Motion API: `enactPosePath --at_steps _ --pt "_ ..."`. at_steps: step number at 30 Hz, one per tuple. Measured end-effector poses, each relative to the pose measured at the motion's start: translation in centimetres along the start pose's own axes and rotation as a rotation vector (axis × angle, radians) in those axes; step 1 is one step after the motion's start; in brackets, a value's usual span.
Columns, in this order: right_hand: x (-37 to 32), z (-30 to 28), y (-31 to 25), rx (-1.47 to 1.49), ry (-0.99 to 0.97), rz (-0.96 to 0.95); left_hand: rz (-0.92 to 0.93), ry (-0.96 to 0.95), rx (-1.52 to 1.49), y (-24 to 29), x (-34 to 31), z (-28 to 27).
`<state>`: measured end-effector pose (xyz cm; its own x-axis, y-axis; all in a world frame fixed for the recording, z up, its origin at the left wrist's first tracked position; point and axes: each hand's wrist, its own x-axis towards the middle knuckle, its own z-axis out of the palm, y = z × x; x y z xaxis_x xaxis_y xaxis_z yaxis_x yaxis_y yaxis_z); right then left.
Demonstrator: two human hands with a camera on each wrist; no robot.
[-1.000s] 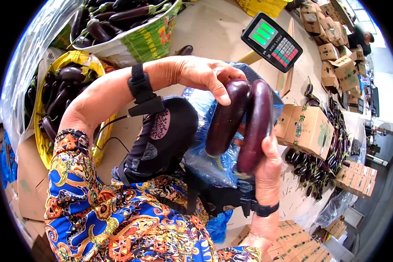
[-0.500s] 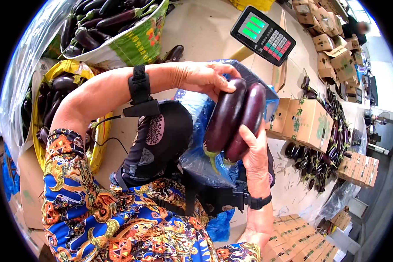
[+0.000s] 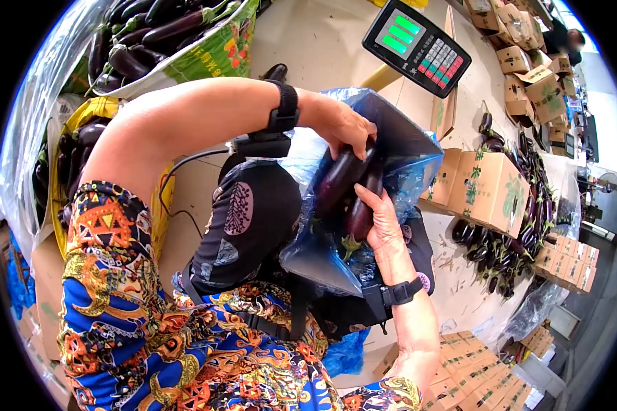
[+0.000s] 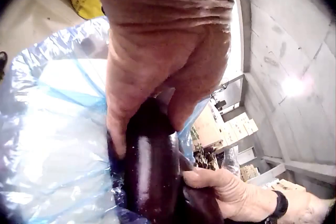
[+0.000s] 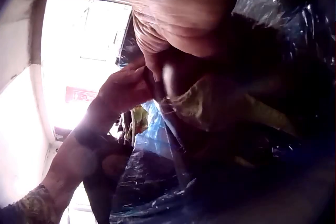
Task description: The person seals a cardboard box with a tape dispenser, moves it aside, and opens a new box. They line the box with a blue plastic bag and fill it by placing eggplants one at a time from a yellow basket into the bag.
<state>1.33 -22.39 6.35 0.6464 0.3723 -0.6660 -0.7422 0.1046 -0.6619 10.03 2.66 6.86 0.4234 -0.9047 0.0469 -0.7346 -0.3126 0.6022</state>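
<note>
My left hand [image 3: 343, 127] grips the first eggplant [image 3: 339, 183] by its rounded end; the left wrist view confirms thumb and fingers set on opposite sides of the glossy skin. My right hand [image 3: 384, 222] holds the second eggplant [image 3: 360, 216], thumb laid over its upper side. The right wrist view is dark, so I cannot tell how the remaining fingers of that hand lie.

Both eggplants are located within the mouth of an open box [image 3: 322, 266] lined with blue plastic [image 3: 418, 177]. They lie side by side and slanted, green stem ends directed toward my body. Whether either touches the bottom, I cannot determine. The box stands between my knees, in patterned trousers [image 3: 243, 212].

Surroundings: beyond the box, a scale display [image 3: 426, 58] shows three lit green panels. To my left are a green and white sack [image 3: 216, 60] and a yellow bag [image 3: 103, 106], both containing eggplants. To my right, a printed carton [image 3: 490, 188] stands beside a heap of eggplants [image 3: 487, 260] on the floor.
</note>
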Motion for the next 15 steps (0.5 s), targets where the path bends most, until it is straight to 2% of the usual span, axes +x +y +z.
enactPosePath --at_steps 1,3,5,6,7,9,11,12,15 --pt "0.4 -0.5 0.3 -0.004 0.032 0.022 0.058 -0.052 0.075 -0.1 0.5 0.0" --pt "1.6 -1.4 1.1 -0.028 0.102 0.029 -0.016 -0.125 0.034 -0.3 1.4 0.3" --pt "3.2 -2.1 2.1 -0.074 0.176 0.005 -0.214 -0.179 -0.061 -1.9 3.1 1.9" --pt "3.7 -2.0 2.5 -0.068 0.170 -0.003 -0.371 -0.202 -0.138 -3.9 4.6 4.1" --pt "4.3 -1.9 2.8 -0.063 0.164 -0.011 -0.392 -0.235 -0.048 -3.6 5.3 4.6" --pt "6.4 -1.9 3.8 -0.150 0.148 -0.076 -0.427 -0.308 0.135 -3.0 6.7 5.5" --pt "9.3 -2.7 6.3 -0.329 0.131 -0.184 -0.427 -0.342 0.051 0.6 6.0 3.5" --pt "10.5 -2.7 7.5 -0.278 0.113 -0.184 -0.422 -0.366 0.019 1.2 5.9 3.6" --pt "12.7 -2.5 9.6 -0.334 0.141 -0.211 -0.311 -0.270 -0.068 3.3 3.9 1.4"
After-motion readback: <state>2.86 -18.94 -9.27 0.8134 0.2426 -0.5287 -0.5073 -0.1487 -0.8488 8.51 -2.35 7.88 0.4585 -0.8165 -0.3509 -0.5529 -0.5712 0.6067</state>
